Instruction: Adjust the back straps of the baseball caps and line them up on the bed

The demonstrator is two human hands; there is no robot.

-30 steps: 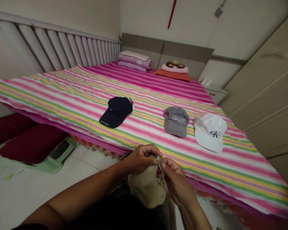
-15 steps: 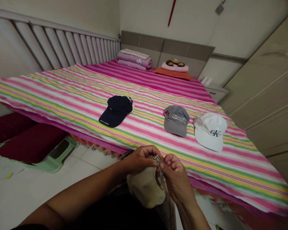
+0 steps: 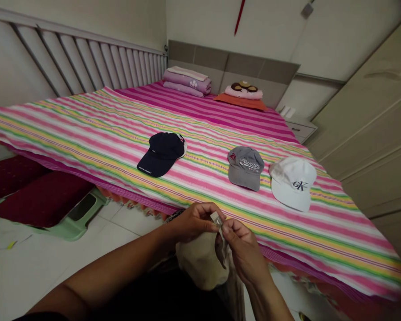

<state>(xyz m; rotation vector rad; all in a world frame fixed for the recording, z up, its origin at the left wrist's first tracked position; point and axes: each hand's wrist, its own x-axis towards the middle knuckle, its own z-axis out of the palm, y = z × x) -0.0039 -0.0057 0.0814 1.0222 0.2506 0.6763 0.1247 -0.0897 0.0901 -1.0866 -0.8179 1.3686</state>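
A beige cap (image 3: 200, 261) hangs below my hands, over my lap at the bed's front edge. My left hand (image 3: 200, 221) pinches its back strap (image 3: 217, 218) beside a small metal buckle. From the other side, my right hand (image 3: 239, 238) grips the strap close to the buckle, thumb and fingertips pressed together. The cap's rear opening faces right, between the strap and the crown. On the bed lie a navy cap (image 3: 163, 151) with a white edge behind it, a grey cap (image 3: 246, 167) with white lettering, and a white cap (image 3: 293, 183) with dark letters.
A striped sheet (image 3: 96, 138) covers the bed. Folded purple bedding (image 3: 187, 82) and a pink folded stack (image 3: 243, 92) lie near the headboard (image 3: 207, 58). Dark red-topped green stools (image 3: 50, 200) stand at left; a wardrobe (image 3: 374, 133) and nightstand (image 3: 299, 129) are at right.
The strap end and buckle have turned up and show more between my fingertips. My right hand has shifted slightly down. The caps on the bed stay in place.
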